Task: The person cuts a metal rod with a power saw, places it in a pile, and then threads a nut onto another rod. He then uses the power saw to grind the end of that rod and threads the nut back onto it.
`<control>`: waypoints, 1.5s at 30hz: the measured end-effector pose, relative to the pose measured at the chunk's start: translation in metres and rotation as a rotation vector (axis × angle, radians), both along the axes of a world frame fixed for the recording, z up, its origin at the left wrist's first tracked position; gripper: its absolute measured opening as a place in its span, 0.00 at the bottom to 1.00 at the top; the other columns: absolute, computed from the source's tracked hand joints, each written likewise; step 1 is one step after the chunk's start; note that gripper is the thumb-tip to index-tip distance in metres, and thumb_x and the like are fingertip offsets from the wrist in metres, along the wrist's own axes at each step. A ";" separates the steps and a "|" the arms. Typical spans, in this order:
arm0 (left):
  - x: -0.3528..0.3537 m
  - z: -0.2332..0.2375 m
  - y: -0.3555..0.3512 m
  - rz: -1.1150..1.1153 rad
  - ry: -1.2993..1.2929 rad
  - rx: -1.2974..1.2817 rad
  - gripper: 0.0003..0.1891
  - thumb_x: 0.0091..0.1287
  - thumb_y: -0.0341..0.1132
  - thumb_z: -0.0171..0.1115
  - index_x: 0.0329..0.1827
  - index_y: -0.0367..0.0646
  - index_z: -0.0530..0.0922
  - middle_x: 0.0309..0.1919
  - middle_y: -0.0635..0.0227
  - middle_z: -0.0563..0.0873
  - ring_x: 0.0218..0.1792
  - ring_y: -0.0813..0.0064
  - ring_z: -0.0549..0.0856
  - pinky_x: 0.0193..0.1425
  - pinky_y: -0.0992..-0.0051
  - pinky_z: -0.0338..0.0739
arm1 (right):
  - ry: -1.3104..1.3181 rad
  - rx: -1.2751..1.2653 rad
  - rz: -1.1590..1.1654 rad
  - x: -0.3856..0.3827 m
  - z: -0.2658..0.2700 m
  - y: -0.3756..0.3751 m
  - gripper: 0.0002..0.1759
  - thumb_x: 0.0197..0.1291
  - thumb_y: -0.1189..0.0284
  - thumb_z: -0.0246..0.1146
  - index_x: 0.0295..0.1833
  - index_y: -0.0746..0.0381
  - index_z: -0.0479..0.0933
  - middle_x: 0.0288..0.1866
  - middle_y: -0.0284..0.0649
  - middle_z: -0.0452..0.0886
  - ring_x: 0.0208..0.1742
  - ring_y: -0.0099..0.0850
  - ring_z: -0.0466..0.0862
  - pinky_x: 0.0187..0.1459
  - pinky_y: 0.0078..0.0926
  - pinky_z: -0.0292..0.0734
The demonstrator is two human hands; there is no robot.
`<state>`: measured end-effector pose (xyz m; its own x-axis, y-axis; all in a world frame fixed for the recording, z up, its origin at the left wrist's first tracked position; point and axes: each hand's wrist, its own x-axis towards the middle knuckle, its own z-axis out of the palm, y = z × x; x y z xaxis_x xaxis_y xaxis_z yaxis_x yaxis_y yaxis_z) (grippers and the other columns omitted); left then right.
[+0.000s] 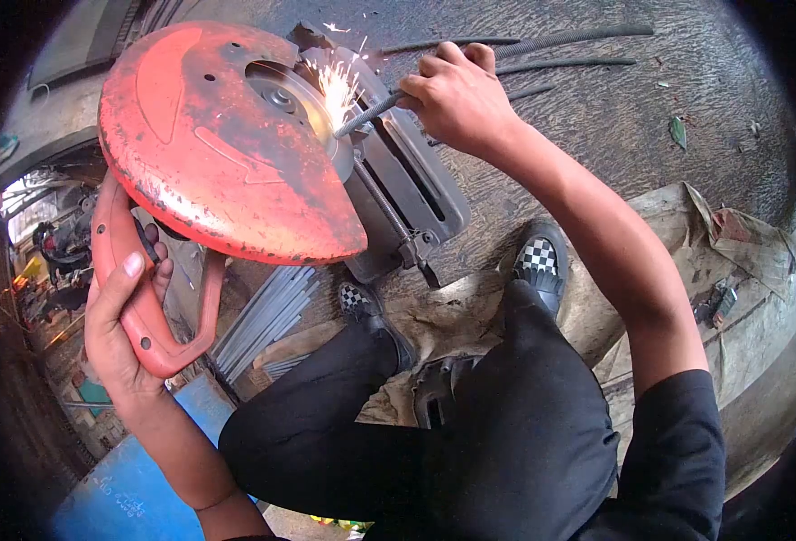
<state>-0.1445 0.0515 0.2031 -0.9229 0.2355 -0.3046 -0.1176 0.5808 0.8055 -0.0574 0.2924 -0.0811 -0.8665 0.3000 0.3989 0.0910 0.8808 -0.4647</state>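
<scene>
My left hand (126,316) is wrapped round the red handle of a chop saw (227,162), its thumb lying along the grip. The saw's worn red guard covers much of the disc (301,101). In my right hand (457,95) is a grey metal rod (373,114), apparently threaded, gripped near the saw. The rod's far end meets the disc's edge, and bright sparks (337,90) fly up from there. Below the rod lies the saw's grey metal base (407,180) with a vise screw (382,203).
Several more rods (578,63) lie on the ground behind my right hand. A bundle of grey bars (267,320) rests left of my feet. Worn cloth sheeting (659,225) spreads under my shoes (539,261). A blue panel (159,469) is at lower left, with clutter beyond it.
</scene>
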 end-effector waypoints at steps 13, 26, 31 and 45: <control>-0.007 0.004 -0.010 0.070 -0.074 -0.006 0.28 0.64 0.35 0.62 0.65 0.32 0.65 0.49 0.59 0.78 0.46 0.72 0.80 0.54 0.73 0.75 | 0.002 -0.048 0.024 0.019 -0.007 0.016 0.10 0.56 0.58 0.63 0.37 0.50 0.84 0.33 0.33 0.80 0.47 0.34 0.76 0.53 0.43 0.62; 0.003 -0.002 0.001 0.096 -0.033 0.077 0.28 0.65 0.34 0.60 0.66 0.32 0.63 0.52 0.56 0.77 0.51 0.69 0.79 0.59 0.69 0.74 | -0.019 -0.053 -0.010 -0.007 -0.014 0.001 0.12 0.57 0.57 0.62 0.38 0.51 0.85 0.35 0.34 0.81 0.48 0.33 0.76 0.54 0.43 0.62; 0.003 -0.002 0.001 0.096 -0.048 0.091 0.30 0.64 0.35 0.61 0.67 0.32 0.62 0.55 0.53 0.75 0.53 0.67 0.78 0.60 0.69 0.73 | 0.000 -0.003 -0.012 -0.009 -0.009 0.002 0.12 0.57 0.58 0.61 0.36 0.52 0.84 0.34 0.34 0.81 0.47 0.33 0.77 0.53 0.43 0.62; 0.004 -0.001 0.005 0.129 -0.028 0.083 0.30 0.64 0.34 0.62 0.66 0.30 0.63 0.54 0.53 0.76 0.52 0.67 0.78 0.58 0.69 0.74 | 0.056 -0.021 0.055 -0.001 -0.008 0.007 0.08 0.54 0.61 0.63 0.34 0.52 0.84 0.33 0.33 0.79 0.47 0.34 0.76 0.54 0.44 0.61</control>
<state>-0.1403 0.0565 0.2017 -0.9385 0.1413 -0.3151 -0.2099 0.4911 0.8454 -0.0583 0.2990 -0.0887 -0.8583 0.2615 0.4416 0.0161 0.8737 -0.4862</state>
